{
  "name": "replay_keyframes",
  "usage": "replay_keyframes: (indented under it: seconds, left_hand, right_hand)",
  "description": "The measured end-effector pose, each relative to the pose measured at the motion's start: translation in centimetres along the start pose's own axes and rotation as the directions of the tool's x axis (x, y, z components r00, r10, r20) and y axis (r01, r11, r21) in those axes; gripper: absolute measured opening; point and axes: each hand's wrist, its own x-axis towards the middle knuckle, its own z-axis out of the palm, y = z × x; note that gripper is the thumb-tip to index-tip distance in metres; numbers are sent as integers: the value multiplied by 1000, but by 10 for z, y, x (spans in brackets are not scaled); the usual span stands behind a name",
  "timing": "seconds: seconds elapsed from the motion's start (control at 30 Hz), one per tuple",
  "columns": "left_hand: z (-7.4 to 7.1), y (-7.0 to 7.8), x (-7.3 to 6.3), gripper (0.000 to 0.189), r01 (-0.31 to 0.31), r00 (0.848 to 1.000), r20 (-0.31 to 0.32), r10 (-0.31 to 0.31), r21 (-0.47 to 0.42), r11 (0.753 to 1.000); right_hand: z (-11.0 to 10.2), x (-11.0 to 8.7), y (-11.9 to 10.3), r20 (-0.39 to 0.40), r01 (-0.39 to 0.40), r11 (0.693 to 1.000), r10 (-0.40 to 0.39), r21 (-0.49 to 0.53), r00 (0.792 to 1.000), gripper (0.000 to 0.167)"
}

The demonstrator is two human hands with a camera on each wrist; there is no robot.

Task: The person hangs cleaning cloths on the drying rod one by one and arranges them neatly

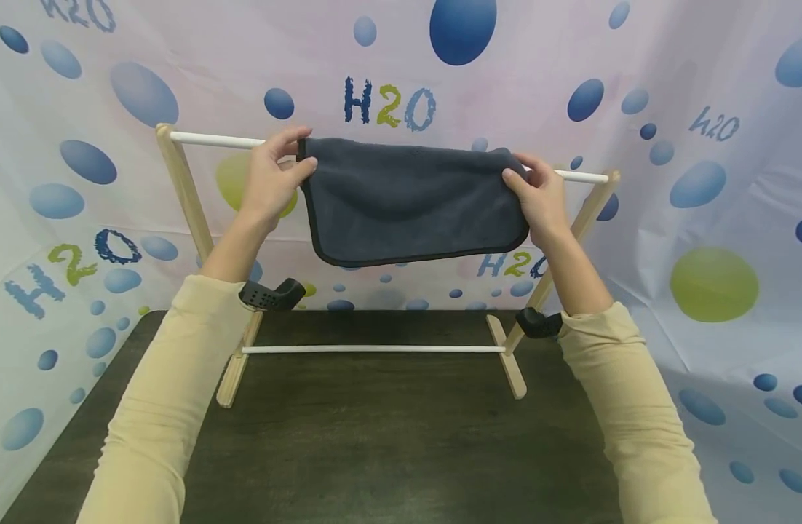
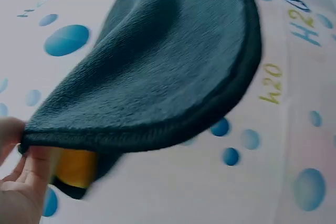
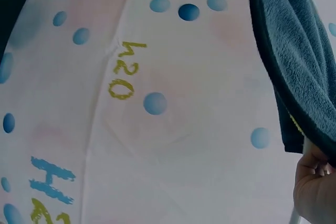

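A dark grey cloth (image 1: 414, 204) with black edging hangs in front of the white top rod (image 1: 217, 140) of a wooden rack. My left hand (image 1: 271, 175) pinches its left edge between thumb and fingers, close to the rod. At the opposite edge my right hand (image 1: 541, 193) grips the cloth, thumb in front and fingers behind. In the left wrist view, part of a yellow underside (image 2: 76, 167) shows below the cloth's black border. The right wrist view has the cloth (image 3: 299, 45) draping down beside the right hand (image 3: 316, 187). Most of the rod's middle is hidden behind the cloth.
The rack's wooden posts (image 1: 186, 193) stand on feet on a dark table (image 1: 375, 437). A white lower rod (image 1: 375, 349) joins them near the tabletop. Behind hangs a white backdrop (image 1: 637, 255) with blue and green dots and H2O lettering.
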Motion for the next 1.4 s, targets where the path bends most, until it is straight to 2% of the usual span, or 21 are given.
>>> replay_keyframes:
  seconds: [0.17,0.27,0.43,0.63,0.77,0.93,1.0,1.1,1.17,1.27,1.33,1.4]
  left_hand:
    - [6,-23,-11,60,-23,997,-78,14,-125,992]
    - [8,-34,-16,62,-28,997,-79,16,-149,988]
    - [6,-50,-21,64,-47,999,-32,44,-82,996]
    - [6,-61,-28,64,-46,997,56,44,28,999]
    - [7,-61,-30,60,-99,994,54,97,31,995]
    - [5,-52,-28,57,-145,988,57,146,-33,989]
    - [4,-44,-24,57,-125,989,69,131,-89,988]
    - [2,-27,-15,57,-40,993,104,62,-208,977]
    - [2,-14,-7,57,32,990,141,10,-294,955]
    - [1,6,5,57,137,973,227,-51,-379,915]
    - [2,16,13,58,180,960,273,-64,-428,886]
    - [2,25,20,60,184,956,292,-42,-482,857]
  right_hand:
    - [3,-5,11,-27,40,998,-39,43,999,44]
    - [4,-8,18,-54,69,995,-64,78,996,44]
    - [5,-14,29,-91,109,981,-95,162,991,40]
    - [7,-19,36,-104,103,969,-81,226,991,33]
    - [6,-20,36,-82,85,966,-67,244,994,30]
    - [7,-18,31,-64,59,935,-39,350,997,12]
    - [8,-15,27,-65,55,920,-33,389,997,7]
    - [8,-8,17,-71,50,916,-24,398,997,6]
    - [7,-2,7,-63,48,919,-26,392,998,8]
    - [4,7,-9,-27,25,921,-16,388,1000,11]
    - [2,12,-21,6,-11,915,9,402,1000,14]
    - [2,17,-33,13,-29,895,26,444,1000,17]
